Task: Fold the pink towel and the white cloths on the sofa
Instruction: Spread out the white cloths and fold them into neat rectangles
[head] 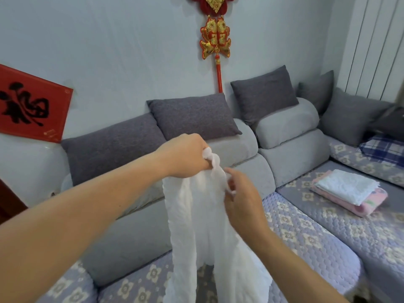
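Over the grey sofa (pixel 290 169) with its quilted floral cover, the left hand (pixel 185 156) gripped a bunched top edge of the thin, limp white cloth (pixel 196 226) hanging between both arms, while the right hand (pixel 238 193) seemingly pinched its neighbouring edge, the corners likely being the best holds.

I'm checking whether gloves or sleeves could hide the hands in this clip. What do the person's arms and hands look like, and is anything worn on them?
Both forearms are bare as far as the picture shows: no sleeves in view. The left hand and the right hand are bare too, with no gloves. No watch, bracelet or ring shows on the visible sides; the fingers are partly hidden.
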Tool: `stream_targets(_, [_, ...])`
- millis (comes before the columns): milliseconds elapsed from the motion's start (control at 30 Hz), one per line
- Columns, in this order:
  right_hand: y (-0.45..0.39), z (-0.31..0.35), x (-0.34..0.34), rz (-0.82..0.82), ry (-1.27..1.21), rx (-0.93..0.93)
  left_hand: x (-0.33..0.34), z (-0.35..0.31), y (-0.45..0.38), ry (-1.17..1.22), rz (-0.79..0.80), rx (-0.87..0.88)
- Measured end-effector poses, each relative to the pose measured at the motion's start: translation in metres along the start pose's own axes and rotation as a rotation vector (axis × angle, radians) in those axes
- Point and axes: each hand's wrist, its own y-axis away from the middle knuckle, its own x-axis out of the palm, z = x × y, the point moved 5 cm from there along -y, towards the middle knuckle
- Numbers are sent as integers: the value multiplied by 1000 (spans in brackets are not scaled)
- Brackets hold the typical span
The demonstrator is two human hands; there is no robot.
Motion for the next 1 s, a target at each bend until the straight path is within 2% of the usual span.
stream_targets(67, [-5,-24,-12,-77,29,127,-12,3,-3,-14,-45,-23])
stream_targets(133, [-9,-35,-23,-58,-8,191,-28,7,-8,27,-116,-47])
stream_targets(267, [-17,-20,-18,37,-264,186,-57,3,-21,102,-272,-65])
stream_targets(333, [-23,-14,-11,70,-303,175,-70,-6,-25,70,-327,-53])
stream_targets(467, [-33,7,-16,-45,-85,88,-96,-18,-33,-31,-412,-64])
stream_targets(567, [-34,29,-11,-110,44,54,-114,-27,-42,-33,-432,-88])
stream_targets(700, [-48,40,-1,-136,108,157,-128,-32,-51,3,-444,-125])
stream_targets(867, [-62,20,-16,-208,169,151,-136,-13,-46,29,-428,-188])
stream_targets(933, [-67,5,-30,-267,104,137,-137,-2,-40,65,-407,-203])
stream_targets(1000, [-73,-5,-47,-285,-82,170,-137,8,-36,70,-392,-201])
